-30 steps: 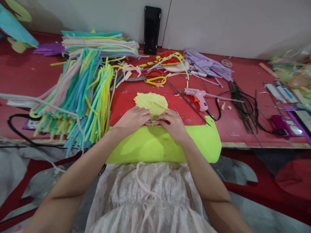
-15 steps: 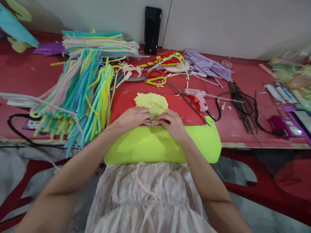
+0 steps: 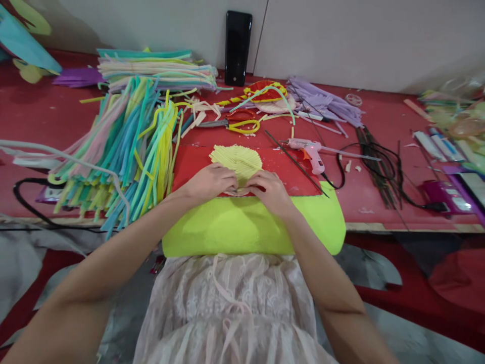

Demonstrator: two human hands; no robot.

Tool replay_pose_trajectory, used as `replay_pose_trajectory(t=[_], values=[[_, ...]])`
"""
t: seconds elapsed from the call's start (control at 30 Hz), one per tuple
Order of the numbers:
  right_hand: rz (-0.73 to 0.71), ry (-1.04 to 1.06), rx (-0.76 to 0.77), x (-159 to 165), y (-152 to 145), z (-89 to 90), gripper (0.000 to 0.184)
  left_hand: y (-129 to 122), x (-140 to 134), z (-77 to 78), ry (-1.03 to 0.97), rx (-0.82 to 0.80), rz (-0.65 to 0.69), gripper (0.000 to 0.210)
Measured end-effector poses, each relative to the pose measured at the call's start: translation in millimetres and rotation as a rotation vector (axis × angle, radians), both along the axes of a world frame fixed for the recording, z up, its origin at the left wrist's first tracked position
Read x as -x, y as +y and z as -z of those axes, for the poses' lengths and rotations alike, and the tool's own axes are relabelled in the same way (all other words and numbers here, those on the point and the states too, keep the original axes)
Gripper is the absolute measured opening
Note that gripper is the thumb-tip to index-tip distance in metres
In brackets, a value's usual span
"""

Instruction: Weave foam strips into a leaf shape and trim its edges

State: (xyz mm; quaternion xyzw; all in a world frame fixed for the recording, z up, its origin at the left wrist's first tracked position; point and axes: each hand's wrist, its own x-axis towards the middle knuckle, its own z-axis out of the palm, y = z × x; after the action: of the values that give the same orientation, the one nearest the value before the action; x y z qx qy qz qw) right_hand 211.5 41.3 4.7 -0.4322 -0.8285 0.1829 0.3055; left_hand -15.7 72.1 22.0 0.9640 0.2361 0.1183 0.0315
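Observation:
A pale yellow leaf shape made of pipe cleaners (image 3: 237, 159) lies on a red board (image 3: 193, 164), its rows slanting out from a middle line. At its near end my left hand (image 3: 214, 182) pinches the edge from the left. My right hand (image 3: 269, 189) closes on the same end from the right, fingertips almost meeting the left ones. The exact spot they grip is partly covered by the fingers. Under the board, a bright yellow-green sheet (image 3: 227, 227) hangs over the table's front edge.
Bundled pipe cleaners (image 3: 113, 131) fill the left side. Scissors (image 3: 231, 123) lie behind the board. A pink glue gun (image 3: 310, 154) with its cord sits at right, beside a dark thin stick (image 3: 295, 162). A black phone (image 3: 238, 48) leans on the wall. Dark stems (image 3: 379, 172) lie farther right.
Both hands stay at the leaf's near end with barely any shift. My left forearm and elbow have moved slightly outward and down.

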Motion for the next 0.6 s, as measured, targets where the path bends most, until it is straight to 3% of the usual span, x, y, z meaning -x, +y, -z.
replay_pose_trajectory(t=[0.37, 0.6], values=[[-0.057, 0.017, -0.006, -2.8, 19.4, 6.5, 0.01, 4.2, 0.4, 0.1, 0.005, -0.072, 0.073, 0.022], [-0.005, -0.001, 0.017, 0.3, 13.9, 5.0, 0.009, 5.7, 0.6, -2.1, 0.009, -0.081, 0.093, 0.024]])
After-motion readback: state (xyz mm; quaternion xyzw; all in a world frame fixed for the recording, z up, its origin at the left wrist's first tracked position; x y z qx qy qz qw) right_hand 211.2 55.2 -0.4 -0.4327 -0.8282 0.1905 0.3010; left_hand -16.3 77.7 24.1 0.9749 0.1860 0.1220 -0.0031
